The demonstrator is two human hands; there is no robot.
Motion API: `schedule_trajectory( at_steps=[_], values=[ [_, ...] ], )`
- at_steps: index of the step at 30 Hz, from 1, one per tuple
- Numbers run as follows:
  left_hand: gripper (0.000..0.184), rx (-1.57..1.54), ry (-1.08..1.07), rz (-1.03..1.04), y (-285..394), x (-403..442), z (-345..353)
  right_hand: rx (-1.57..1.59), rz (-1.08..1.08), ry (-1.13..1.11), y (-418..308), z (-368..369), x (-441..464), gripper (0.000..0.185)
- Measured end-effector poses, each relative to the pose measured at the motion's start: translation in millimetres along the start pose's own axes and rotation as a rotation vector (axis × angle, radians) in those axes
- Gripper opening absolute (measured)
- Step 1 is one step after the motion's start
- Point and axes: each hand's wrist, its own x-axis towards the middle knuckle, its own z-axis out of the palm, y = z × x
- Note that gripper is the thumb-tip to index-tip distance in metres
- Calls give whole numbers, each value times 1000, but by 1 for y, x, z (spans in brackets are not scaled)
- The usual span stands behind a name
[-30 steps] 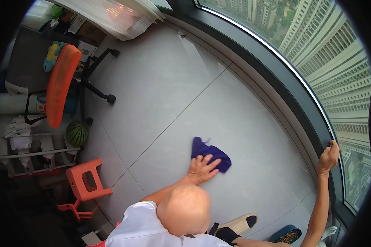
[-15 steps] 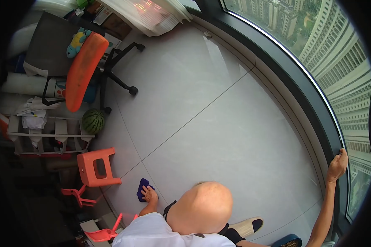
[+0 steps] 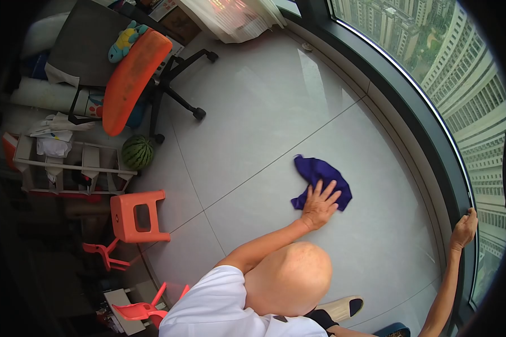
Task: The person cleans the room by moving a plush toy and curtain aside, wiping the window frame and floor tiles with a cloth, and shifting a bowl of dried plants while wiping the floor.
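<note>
A dark purple cloth (image 3: 327, 170) lies crumpled on the grey tiled floor (image 3: 253, 121), in front of my bent knee (image 3: 298, 272). On its near part my left hand (image 3: 319, 208) rests palm down, fingers spread and reaching over the fabric. My right hand (image 3: 464, 229), far to the right, is curled over the dark window frame (image 3: 427, 132). Its fingertips are partly hidden behind the frame's edge.
At left stand an orange plastic stool (image 3: 156, 196), a watermelon (image 3: 137, 152) and a grey rack (image 3: 78, 167). An office chair (image 3: 134, 78) with an orange seat is behind them. White slippers (image 3: 343, 308) are near my feet.
My left hand has slid the purple cloth from beside the stool across to the right and forward, and the cloth is more spread out. My right hand stays on the window frame.
</note>
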Motion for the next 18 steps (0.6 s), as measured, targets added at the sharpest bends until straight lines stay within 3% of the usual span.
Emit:
schedule_trajectory(
  at_steps=[4,7,9,12,14,18],
  values=[
    [40,67,-29,265,19,37,6,8,-13,-37,9,1,3,28],
    [37,136,-25,227,-8,17,-8,62,0,-84,13,1,4,29],
    [37,165,91,127,-47,-12,-23,79,-26,-75,16,0,4,30],
    [44,355,168,-187,-132,-62,-64,79,-31,-84,23,6,2,33],
    [51,434,159,-502,-205,-102,-97,50,-28,-80,35,16,0,33],
    [57,301,195,-1133,-335,-196,-159,24,15,-121,37,15,1,34]
  ],
)
